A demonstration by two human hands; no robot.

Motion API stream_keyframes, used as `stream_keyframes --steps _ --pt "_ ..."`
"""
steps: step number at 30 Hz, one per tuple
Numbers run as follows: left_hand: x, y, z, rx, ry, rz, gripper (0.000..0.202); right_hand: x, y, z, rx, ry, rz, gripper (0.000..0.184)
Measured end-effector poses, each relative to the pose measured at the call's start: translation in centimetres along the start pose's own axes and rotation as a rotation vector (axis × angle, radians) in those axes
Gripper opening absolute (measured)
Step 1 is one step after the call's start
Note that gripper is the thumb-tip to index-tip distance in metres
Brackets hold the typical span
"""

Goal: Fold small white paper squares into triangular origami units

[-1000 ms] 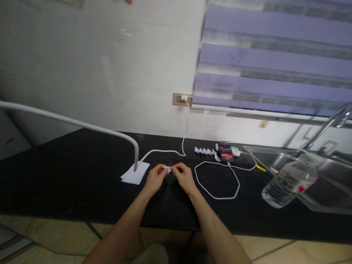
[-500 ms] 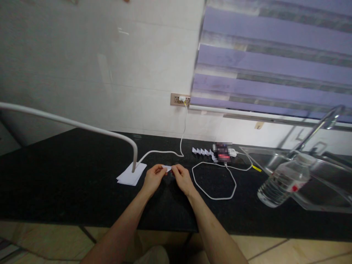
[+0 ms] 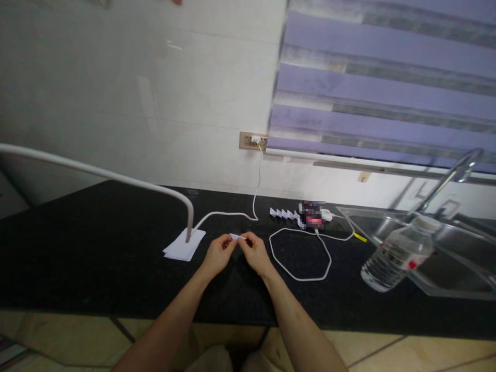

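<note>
A small folded piece of white paper (image 3: pixel 237 237) is pinched between my two hands above the dark counter. My left hand (image 3: pixel 219 254) grips its left end with thumb and fingers closed. On the other end, my right hand (image 3: pixel 253 251) is closed too, its thumb close to the left thumb. My fingers cover much of the paper. To the left of my hands lies a stack of white paper sheets (image 3: pixel 182 249). Several small folded white paper pieces (image 3: pixel 284 214) stand in a row to the right, beyond my hands.
A white cable (image 3: pixel 302 279) loops across the black counter (image 3: pixel 96 258) to a blurred-out device (image 3: pixel 312 214). A large plastic water bottle (image 3: pixel 399 256) stands by the metal sink (image 3: pixel 461 263). A thick white cord (image 3: pixel 116 177) arches over the paper stack. A wall outlet (image 3: pixel 252 140) holds a plug.
My hands have drawn closer together on the paper, and the thumbs now nearly meet. The paper appears narrower and slightly turned. The view has shifted very slightly.
</note>
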State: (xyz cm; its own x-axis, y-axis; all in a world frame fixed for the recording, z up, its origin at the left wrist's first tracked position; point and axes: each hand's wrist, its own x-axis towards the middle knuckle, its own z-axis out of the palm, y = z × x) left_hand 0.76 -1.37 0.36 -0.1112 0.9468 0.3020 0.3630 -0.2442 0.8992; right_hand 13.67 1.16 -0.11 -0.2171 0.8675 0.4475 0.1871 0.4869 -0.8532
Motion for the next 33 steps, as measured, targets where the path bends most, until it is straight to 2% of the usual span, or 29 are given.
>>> stream_keyframes --steps 10,18,25,31,33 --pt "-0.1 -0.2 0.3 0.015 -0.015 0.05 0.024 0.0 0.1 0.0 0.026 0.038 0.053 0.022" --pt "-0.5 0.6 0.0 -0.005 -0.052 0.043 0.022 -0.2 0.0 0.0 0.065 -0.001 0.05 0.023" --pt "-0.7 0.7 0.2 0.006 -0.105 0.112 0.016 -0.4 0.2 -0.3 0.075 0.064 0.034 0.021" --pt "-0.4 0.3 -0.2 0.01 0.04 0.029 0.019 -0.8 0.3 -0.1 -0.027 0.04 -0.035 0.019" --pt "-0.4 0.3 -0.4 0.002 0.053 0.005 0.019 -0.9 0.3 0.0 -0.04 0.039 -0.038 0.018"
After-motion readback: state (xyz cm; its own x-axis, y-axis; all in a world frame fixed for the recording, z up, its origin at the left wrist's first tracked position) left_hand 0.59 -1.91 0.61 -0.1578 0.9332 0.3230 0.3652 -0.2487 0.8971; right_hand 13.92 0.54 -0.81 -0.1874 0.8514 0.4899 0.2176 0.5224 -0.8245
